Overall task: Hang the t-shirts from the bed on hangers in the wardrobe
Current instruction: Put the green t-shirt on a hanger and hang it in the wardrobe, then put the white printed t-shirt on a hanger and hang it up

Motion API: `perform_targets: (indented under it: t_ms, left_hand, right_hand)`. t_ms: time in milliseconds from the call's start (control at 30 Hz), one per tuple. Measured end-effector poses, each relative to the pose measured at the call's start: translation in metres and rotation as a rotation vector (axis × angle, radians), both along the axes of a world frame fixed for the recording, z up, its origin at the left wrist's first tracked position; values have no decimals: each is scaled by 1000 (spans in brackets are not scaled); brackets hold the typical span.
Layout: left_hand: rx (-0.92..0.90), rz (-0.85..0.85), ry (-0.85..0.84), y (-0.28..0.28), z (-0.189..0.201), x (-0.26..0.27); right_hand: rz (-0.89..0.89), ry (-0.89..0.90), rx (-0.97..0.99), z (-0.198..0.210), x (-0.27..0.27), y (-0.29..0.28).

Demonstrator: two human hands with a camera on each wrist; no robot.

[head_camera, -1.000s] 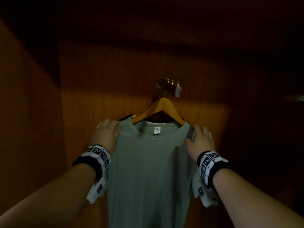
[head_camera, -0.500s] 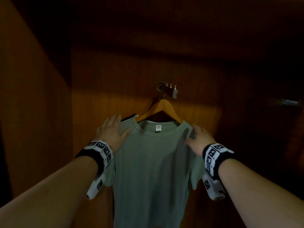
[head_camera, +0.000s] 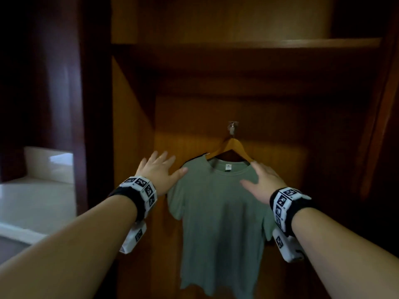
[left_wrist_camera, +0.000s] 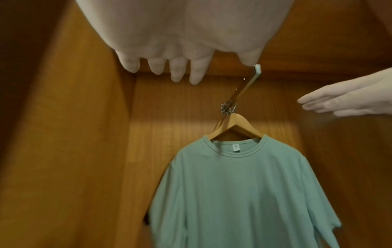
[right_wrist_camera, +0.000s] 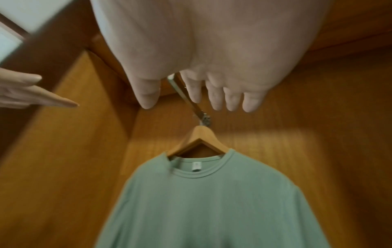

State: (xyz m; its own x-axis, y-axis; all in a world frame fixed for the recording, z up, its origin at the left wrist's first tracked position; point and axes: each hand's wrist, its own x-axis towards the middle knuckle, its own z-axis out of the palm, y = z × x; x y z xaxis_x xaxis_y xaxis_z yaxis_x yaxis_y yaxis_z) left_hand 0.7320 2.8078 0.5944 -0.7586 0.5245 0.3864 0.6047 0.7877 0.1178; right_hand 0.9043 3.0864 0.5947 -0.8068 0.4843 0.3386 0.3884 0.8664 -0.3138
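A sage-green t-shirt [head_camera: 218,214] hangs on a wooden hanger [head_camera: 232,145] from a metal hook rail [head_camera: 232,127] on the wardrobe's back panel. My left hand [head_camera: 158,169] is open with fingers spread, just off the shirt's left shoulder. My right hand [head_camera: 262,182] is open in front of the shirt's right shoulder, holding nothing. The left wrist view shows the shirt [left_wrist_camera: 244,193], the hanger [left_wrist_camera: 235,125] and the pull-out rail [left_wrist_camera: 244,89] clear of my straight fingers [left_wrist_camera: 176,72]. In the right wrist view the shirt [right_wrist_camera: 207,201] hangs below my hand [right_wrist_camera: 201,94].
A wooden shelf [head_camera: 248,46] crosses the wardrobe above the hook. The wardrobe's left side panel [head_camera: 129,147] and dark frame [head_camera: 95,104] stand beside my left arm. A pale floor or ledge [head_camera: 36,190] shows at far left.
Both hands have let go of the shirt's shoulders and drawn back with fingers spread. The view has pulled back, showing the shelf and the wardrobe's edge.
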Motion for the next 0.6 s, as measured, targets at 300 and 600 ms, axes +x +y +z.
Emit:
perform_targets:
  t_ms: [300, 600]
  left_hand:
    - [-36, 233, 27, -132, 29, 81]
    - [24, 427, 21, -258, 41, 102]
  right_hand:
    - [219, 2, -92, -4, 8, -81]
    - [532, 30, -16, 22, -30, -227]
